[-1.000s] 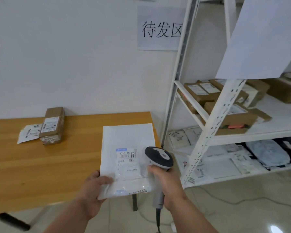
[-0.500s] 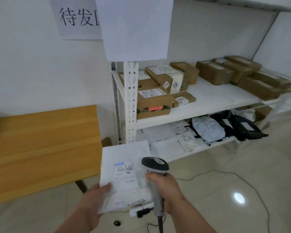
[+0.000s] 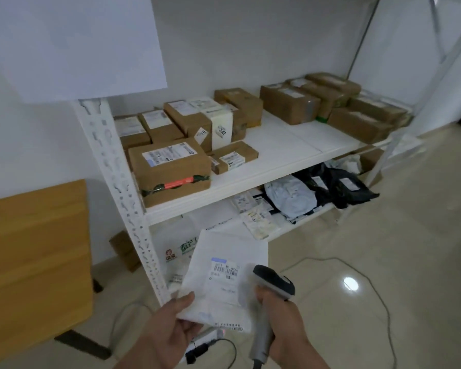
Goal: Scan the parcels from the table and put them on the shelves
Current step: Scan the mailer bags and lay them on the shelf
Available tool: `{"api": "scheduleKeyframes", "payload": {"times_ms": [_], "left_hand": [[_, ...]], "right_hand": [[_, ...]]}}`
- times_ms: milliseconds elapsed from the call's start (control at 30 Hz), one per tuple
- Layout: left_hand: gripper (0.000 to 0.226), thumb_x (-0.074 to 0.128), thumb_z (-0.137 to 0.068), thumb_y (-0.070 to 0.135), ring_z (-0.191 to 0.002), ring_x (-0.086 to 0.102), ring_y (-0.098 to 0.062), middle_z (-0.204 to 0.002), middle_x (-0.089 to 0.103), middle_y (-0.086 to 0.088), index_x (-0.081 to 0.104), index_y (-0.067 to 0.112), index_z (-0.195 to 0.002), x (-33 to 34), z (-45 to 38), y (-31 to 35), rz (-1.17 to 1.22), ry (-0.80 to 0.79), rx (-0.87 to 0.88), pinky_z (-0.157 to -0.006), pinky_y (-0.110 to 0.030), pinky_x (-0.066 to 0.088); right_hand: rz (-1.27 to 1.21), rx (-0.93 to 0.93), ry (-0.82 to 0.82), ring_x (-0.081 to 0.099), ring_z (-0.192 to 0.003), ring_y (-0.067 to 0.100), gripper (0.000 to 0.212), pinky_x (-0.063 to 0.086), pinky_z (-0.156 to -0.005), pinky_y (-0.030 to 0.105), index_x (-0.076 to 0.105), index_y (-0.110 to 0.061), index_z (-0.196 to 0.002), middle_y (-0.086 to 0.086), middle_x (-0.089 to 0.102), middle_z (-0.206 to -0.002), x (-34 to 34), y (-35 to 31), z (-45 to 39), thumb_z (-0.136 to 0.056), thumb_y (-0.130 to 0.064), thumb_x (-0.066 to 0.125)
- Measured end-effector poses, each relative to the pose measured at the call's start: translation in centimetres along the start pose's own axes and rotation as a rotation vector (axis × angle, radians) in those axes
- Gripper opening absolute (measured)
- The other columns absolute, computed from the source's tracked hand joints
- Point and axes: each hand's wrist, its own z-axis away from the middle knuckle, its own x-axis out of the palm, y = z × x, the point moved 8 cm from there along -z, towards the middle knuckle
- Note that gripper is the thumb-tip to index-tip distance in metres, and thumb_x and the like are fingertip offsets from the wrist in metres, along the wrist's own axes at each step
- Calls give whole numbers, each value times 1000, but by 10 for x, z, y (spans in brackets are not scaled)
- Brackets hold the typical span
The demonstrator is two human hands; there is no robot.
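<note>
My left hand (image 3: 168, 326) pinches the lower left corner of a flat white parcel (image 3: 224, 278) with a barcode label, held in the air in front of the white shelf unit (image 3: 277, 166). My right hand (image 3: 280, 315) grips the handle of a grey and black barcode scanner (image 3: 270, 286), whose head sits at the parcel's right edge. The middle shelf holds several brown cardboard boxes (image 3: 171, 169). The lower shelf carries white, grey and black mailer bags (image 3: 290, 193).
The wooden table (image 3: 35, 262) edge is at the left. A white perforated shelf post (image 3: 120, 193) stands between table and shelves. A power strip (image 3: 205, 342) and cables lie on the shiny tiled floor. A white paper sheet (image 3: 75, 43) hangs above.
The view has swung right from the table to the shelves. Both hands carried the white parcel and scanner off the table edge and now hold them in front of the lower shelf.
</note>
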Motion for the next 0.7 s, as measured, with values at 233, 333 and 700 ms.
{"api": "scheduleKeyframes", "payload": {"times_ms": [233, 333, 700], "left_hand": [[23, 51, -89, -13, -81, 66, -34, -89, 74, -21, 61, -2, -107, 65, -69, 33, -108, -36, -11, -45, -34, 57], [31, 52, -88, -16, -85, 67, -34, -97, 72, -22, 59, -3, -115, 95, -94, 50, -122, -56, 3, -50, -34, 59], [35, 57, -88, -13, -85, 72, -29, -99, 76, -11, 60, 10, -114, 219, -144, 38, -462, -133, -61, -70, -41, 58]], "right_hand": [[-35, -4, 120, 72, -86, 32, 19, 59, -82, 46, 74, -13, -94, 14, 76, -93, -1, -53, -61, -76, -20, 75], [-122, -13, 130, 71, -85, 34, 10, 57, -76, 41, 72, -9, -96, 14, 75, -90, 1, -73, -87, -86, -8, 69], [-77, -7, 297, 70, -86, 34, 22, 58, -83, 49, 73, -9, -89, 14, 74, -91, -69, -153, -176, -70, -20, 75]]}}
